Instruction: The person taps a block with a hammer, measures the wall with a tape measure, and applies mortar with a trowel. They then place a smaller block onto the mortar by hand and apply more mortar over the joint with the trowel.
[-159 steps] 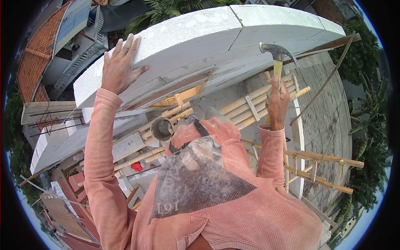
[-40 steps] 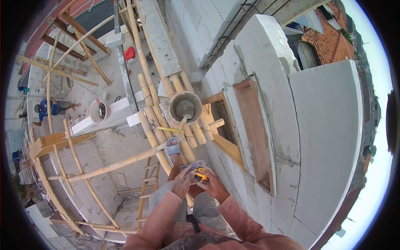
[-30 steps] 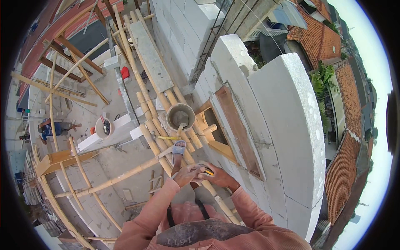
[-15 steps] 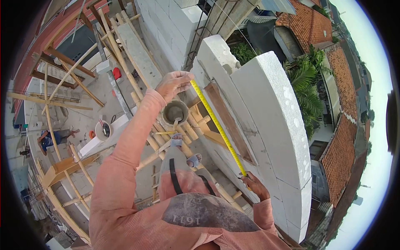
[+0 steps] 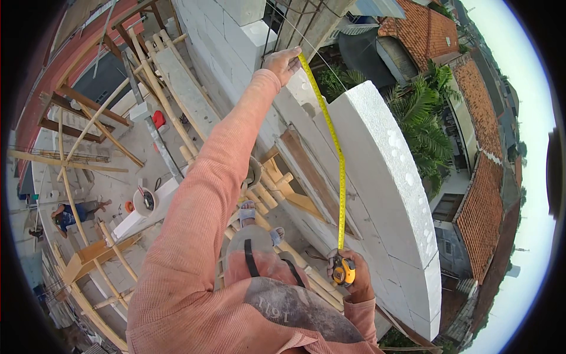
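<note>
My left hand (image 5: 283,65) reaches far forward, its fingers pinched on the end of a yellow tape measure blade (image 5: 341,171). The blade runs down from there, slightly bent, along the side of the white block wall (image 5: 392,194). Its yellow and black tape measure case (image 5: 344,271) sits in my right hand (image 5: 361,276), closed around it low in the view near my body. My left fingertips are by the upper end of the wall, close to a notch between blocks.
Bamboo scaffolding (image 5: 171,97) spans the left, with a bucket (image 5: 252,171) partly hidden behind my left arm. A white bucket with tools (image 5: 143,200) and a person (image 5: 73,215) are lower down. Beyond the wall lie palms (image 5: 427,124) and tiled roofs (image 5: 480,206). A string (image 5: 318,53) stretches to the wall's end.
My left hand has moved up and to the right with the tape end, and more blade is out. My right hand has turned, bringing the case into view.
</note>
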